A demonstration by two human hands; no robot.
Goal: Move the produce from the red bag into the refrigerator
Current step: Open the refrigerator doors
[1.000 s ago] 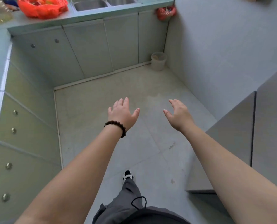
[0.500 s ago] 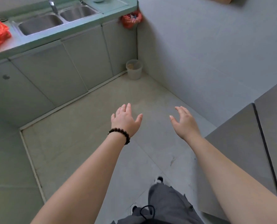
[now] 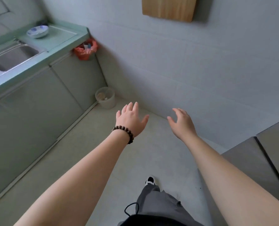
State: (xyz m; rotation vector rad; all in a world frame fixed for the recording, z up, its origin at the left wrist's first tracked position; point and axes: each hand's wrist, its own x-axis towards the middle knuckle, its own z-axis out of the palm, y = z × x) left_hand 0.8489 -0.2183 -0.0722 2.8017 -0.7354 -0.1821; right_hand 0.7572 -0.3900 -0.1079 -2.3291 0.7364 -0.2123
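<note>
Hands, left hand (image 3: 131,119) and right hand (image 3: 182,122), hang open and empty; recommend reaching for the refrigerator (image 3: 257,162) door edge squarely.

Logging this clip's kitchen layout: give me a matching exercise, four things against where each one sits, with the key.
Things:
1. blue-and-white bowl
2. small bin
3. wooden board
4. bead bracelet

Places:
A. on the left wrist
B. up on the wall
C. on the counter beside the sink
D. on the floor in the corner, at the end of the cabinets

Pairs: 1-C, 2-D, 3-B, 4-A
</note>
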